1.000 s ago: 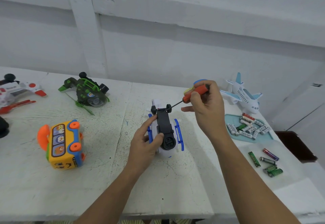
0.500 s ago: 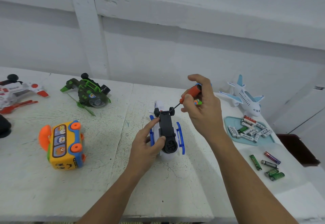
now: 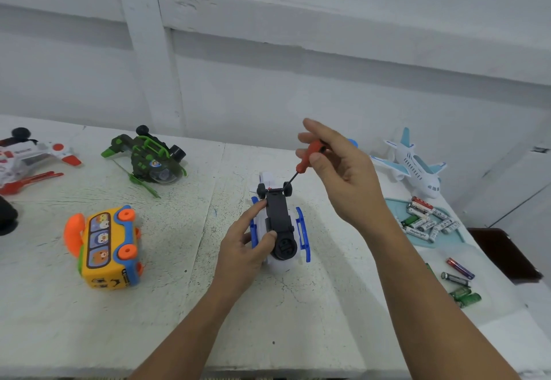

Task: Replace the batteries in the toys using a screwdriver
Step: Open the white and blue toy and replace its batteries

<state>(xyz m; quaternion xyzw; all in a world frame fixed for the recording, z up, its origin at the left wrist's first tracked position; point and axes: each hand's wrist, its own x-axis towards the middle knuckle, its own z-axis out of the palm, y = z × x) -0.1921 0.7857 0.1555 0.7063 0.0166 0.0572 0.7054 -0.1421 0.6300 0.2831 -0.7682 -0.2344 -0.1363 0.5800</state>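
**Okay, screwdriver angled down at the far end of the flipped toy**

So the white-and-blue toy (image 3: 280, 226) is lying belly-up near the middle of the tabletop (image 3: 179, 305), black underside facing up. Its long axis runs straight away from the person. The round black end is nearest, and the two little black wheels are at the far end.

It's gripped by the left hand (image 3: 247, 248): the thumb is pressed onto the black part and the fingers are curled round the left side.

The screwdriver (image 3: 310, 156) is pinched by its orange handle in the right hand (image 3: 348, 177), with the forefinger sticking up loose. It's held on a slant, handle up and to the right, dark shaft pointing down-left. The tip is right at the wheel end of the toy. Whether it's actually seated in a screw can't be made out.

Other stuff on the tabletop:
- a yellow bus toy (image 3: 104, 248) and a green helicopter toy (image 3: 149, 159) off to the left
- a white plane (image 3: 414, 165) on the right
- a teal tray (image 3: 447, 241) full of batteries (image 3: 423, 221)
- a few loose batteries (image 3: 459, 278) nearer the edge
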